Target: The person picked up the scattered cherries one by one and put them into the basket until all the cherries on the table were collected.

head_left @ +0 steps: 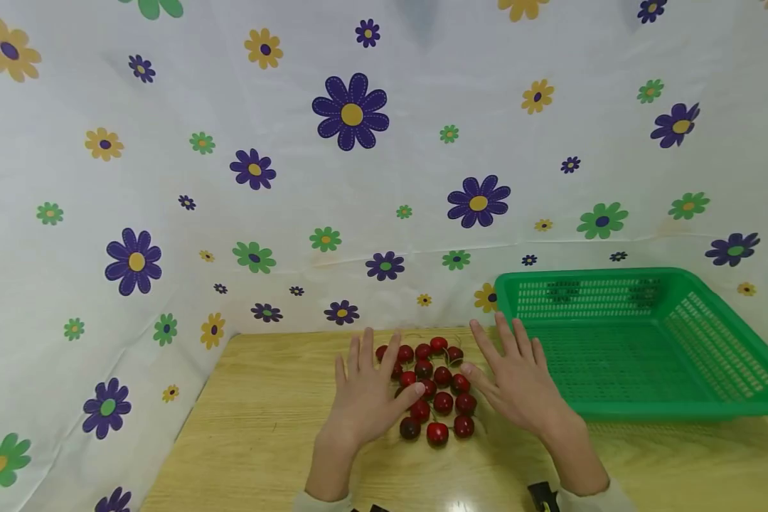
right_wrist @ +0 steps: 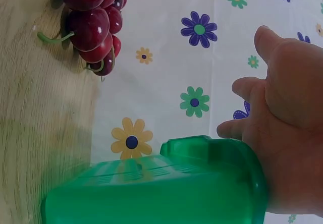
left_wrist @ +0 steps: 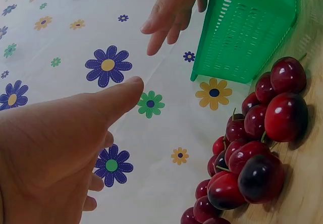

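A cluster of dark red cherries (head_left: 443, 403), some with thin green stems, lies on the wooden table in the head view. Over the left side of the cluster is my left hand (head_left: 361, 402), fingers spread and straight, holding nothing. To the right of the fruit my right hand (head_left: 521, 384) is spread too, its palm bare. The left wrist view has the cherries (left_wrist: 257, 176) below and beside the left hand (left_wrist: 60, 133). In the right wrist view the right hand (right_wrist: 292, 103) is raised above the table, apart from the cherries (right_wrist: 91, 30).
A green plastic basket (head_left: 621, 410) with slotted walls stands on the right of the table (head_left: 256, 412), close by my right hand. Behind the table hangs a white cloth (head_left: 409, 163) printed with purple, yellow and green flowers. It also covers the left side.
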Demonstrator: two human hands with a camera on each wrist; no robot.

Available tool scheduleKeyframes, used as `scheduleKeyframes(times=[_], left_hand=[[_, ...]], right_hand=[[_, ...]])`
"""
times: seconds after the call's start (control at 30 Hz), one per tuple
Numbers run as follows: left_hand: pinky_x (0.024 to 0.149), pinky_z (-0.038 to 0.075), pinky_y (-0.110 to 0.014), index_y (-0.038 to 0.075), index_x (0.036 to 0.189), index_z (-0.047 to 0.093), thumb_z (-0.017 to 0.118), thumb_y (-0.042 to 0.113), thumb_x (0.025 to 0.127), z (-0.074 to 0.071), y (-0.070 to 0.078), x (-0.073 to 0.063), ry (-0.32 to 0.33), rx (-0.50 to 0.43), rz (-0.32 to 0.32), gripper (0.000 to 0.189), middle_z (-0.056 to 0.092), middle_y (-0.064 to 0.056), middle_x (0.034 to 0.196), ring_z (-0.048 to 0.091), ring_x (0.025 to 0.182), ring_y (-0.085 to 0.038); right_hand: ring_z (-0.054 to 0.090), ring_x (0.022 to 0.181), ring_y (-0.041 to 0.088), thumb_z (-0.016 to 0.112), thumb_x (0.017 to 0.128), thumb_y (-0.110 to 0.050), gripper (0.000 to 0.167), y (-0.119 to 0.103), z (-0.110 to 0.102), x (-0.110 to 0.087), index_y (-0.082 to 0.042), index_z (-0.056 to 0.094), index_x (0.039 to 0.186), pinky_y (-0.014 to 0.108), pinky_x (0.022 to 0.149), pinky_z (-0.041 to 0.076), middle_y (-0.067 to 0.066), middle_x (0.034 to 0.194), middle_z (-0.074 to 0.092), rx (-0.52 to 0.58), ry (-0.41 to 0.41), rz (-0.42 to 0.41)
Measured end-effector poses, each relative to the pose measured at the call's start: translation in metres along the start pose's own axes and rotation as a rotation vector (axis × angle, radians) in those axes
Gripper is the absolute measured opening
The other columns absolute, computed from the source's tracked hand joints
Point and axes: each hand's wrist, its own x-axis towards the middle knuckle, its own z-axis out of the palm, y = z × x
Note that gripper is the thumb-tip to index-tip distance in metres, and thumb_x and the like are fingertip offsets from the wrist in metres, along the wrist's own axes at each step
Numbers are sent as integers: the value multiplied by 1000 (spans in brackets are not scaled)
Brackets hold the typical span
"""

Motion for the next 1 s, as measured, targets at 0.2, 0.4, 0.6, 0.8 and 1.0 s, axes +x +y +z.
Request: scheduleKeyframes(times=[0.2,0.4,0.6,0.8,1.0], left_hand=[[111,19,-69,18,159,22,55,56,96,2,-7,-4,-6,-35,-2,80,13,-28,161,15,146,-51],[102,38,-65,4,154,30,61,40,97,2,-13,-8,-42,-54,-31,74,36,-33,148,40,132,-53],[96,46,-59,-9,143,41,60,36,98,5,-16,-10,-134,-44,-102,67,49,-32,139,51,124,-49],[78,55,-48,-10,126,56,61,32,98,11,-18,-14,-174,-27,-100,51,64,-25,112,65,97,-36],[63,51,-39,-8,114,60,60,30,98,17,-18,-17,-179,-17,-87,40,64,-16,92,59,74,-22]], right_hand=[[2,147,51,41,103,-53,69,1,-3,-5,-17,23,158,72,110,11,25,163,8,0,12,6],[3,147,51,42,103,-52,69,5,-6,-11,-15,22,159,72,110,11,26,162,9,3,17,19],[3,147,52,41,103,-51,70,8,-10,-19,-13,21,159,72,110,11,27,162,8,21,6,43],[3,147,53,43,103,-51,71,13,-12,-27,-13,21,159,72,110,10,28,162,8,42,4,60],[5,145,54,42,103,-51,73,19,-17,-36,-8,21,158,74,109,10,30,161,10,63,-4,76]])
